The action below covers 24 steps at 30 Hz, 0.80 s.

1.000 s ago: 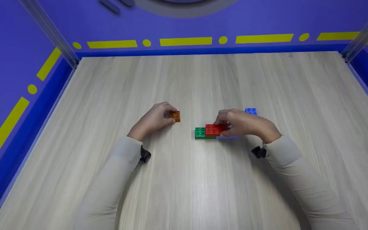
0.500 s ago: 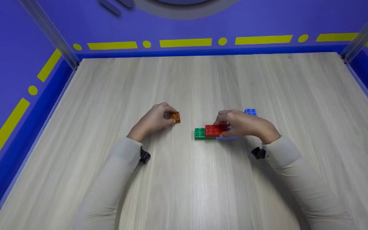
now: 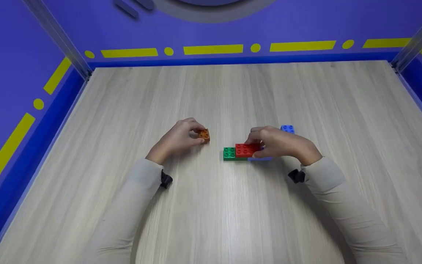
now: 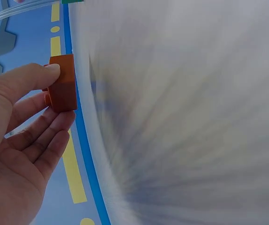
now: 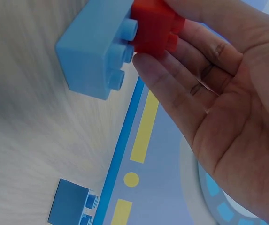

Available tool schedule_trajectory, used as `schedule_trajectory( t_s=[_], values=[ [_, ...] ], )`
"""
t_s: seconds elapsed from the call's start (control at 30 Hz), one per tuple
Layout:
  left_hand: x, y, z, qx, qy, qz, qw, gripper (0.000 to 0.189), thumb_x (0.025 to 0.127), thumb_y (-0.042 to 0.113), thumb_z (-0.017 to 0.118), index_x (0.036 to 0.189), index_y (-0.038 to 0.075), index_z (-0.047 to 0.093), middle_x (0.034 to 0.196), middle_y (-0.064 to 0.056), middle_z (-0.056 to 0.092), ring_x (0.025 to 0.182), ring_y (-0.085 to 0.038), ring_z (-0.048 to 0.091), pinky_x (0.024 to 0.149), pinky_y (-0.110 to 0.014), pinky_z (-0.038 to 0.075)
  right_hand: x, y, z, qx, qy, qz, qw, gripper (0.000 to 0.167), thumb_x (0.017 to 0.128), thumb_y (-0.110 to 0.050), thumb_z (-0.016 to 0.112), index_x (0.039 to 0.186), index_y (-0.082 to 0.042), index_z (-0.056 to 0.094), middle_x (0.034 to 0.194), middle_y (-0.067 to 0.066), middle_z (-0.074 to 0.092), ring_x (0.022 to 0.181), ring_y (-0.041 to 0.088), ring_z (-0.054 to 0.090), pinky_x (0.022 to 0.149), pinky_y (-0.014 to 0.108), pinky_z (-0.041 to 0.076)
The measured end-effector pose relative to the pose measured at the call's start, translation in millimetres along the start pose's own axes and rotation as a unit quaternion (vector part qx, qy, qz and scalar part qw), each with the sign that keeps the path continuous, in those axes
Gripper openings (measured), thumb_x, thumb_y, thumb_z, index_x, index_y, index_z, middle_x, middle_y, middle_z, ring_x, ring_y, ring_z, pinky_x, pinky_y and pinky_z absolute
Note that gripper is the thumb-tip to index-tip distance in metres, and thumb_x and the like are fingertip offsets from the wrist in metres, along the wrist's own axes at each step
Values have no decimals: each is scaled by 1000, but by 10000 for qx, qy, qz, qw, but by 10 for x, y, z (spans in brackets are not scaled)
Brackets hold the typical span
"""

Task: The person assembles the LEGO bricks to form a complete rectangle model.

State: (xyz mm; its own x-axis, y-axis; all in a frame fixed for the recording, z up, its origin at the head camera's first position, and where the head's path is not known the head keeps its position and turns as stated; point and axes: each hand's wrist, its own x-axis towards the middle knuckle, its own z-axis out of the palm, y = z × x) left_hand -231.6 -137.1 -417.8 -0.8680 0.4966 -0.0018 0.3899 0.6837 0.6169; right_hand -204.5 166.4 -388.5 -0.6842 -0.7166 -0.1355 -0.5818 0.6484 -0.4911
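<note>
My left hand [image 3: 178,138] pinches a small orange toy building brick [image 3: 204,135] between thumb and fingers, left of the joined bricks. In the left wrist view the thumb presses one side of the orange brick [image 4: 64,86], its studs facing the palm. My right hand [image 3: 286,142] grips the right end of a red brick [image 3: 245,150]. That red brick sits on top, across a green brick [image 3: 229,152] and a light blue brick [image 3: 260,158] lying end to end. Studs of the light blue brick [image 5: 92,56] show beside the red one in the right wrist view.
A separate small blue brick [image 3: 287,128] stands on the wooden table [image 3: 211,205] just behind my right hand. Blue walls with yellow marks [image 3: 213,49] enclose the table at the back and both sides.
My left hand has moved slightly to the right with the orange brick, toward the joined bricks. The right hand keeps its hold on the red brick in the same place.
</note>
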Motion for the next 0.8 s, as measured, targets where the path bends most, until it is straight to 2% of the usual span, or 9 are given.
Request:
schedule_trajectory(
  t_s=[0.33,0.63,0.8],
  values=[
    [-6,77,17,-206,-27,261,9994,30,84,11,71,113,3,69,108,-9,64,101,-23,59,90,-42,50,3,-5,14,0,28,53,10000,29,80,-11,76,108,-5,70,102,3,64,94,17,63,83,35,54],
    [-10,110,64,-381,-87,278,9988,28,84,13,72,111,6,70,107,-5,65,101,-20,58,91,-40,49,5,-13,11,-17,13,114,9999,30,80,-11,76,109,-5,70,103,3,65,96,18,63,84,36,54],
    [-13,130,74,-406,-88,385,9984,28,84,13,72,111,7,71,106,-4,66,100,-19,58,91,-41,49,5,-11,4,-1,3,136,9999,29,80,-11,76,108,-6,70,103,3,65,94,17,63,83,35,54]
  ],
)
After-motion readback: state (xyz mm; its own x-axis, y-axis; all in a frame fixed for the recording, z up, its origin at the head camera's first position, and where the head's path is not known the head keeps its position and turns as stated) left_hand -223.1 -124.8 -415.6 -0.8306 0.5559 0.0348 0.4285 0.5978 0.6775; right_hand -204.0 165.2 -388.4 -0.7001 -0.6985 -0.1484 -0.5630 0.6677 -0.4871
